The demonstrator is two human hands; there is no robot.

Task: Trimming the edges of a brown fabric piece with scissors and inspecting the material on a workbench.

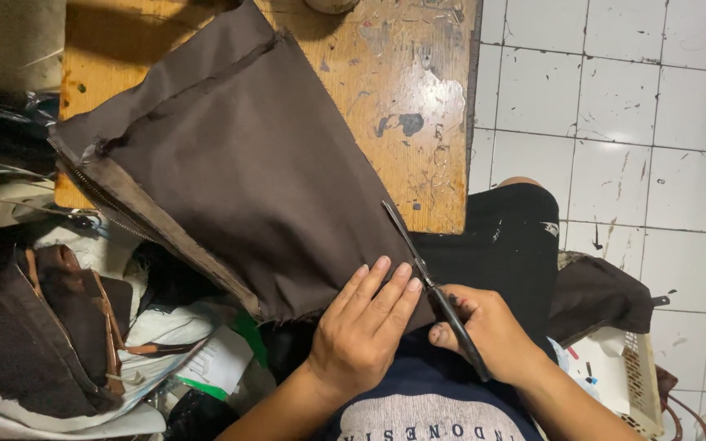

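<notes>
Fingers [386, 286] of left hand [361, 327] extended flat, pressing brown fabric [239, 163] at its lower right corner. Right hand [484, 331] curled closed around scissors [431, 286], blades along fabric's right edge. Fabric draped over wooden table [418, 98]; white basket [623, 376] farther right.

Few packages, no screens or signs. Lower left of the brown fabric piece [230, 163]: crumpled white-and-green plastic wrapper [210, 359], partly buried in clutter. Further left, clear plastic sheeting [59, 408] under a dark bag, possibly a packing bag, view poor. Lower right of the fabric: white perforated plastic basket [635, 380] with small coloured bits inside.
</notes>
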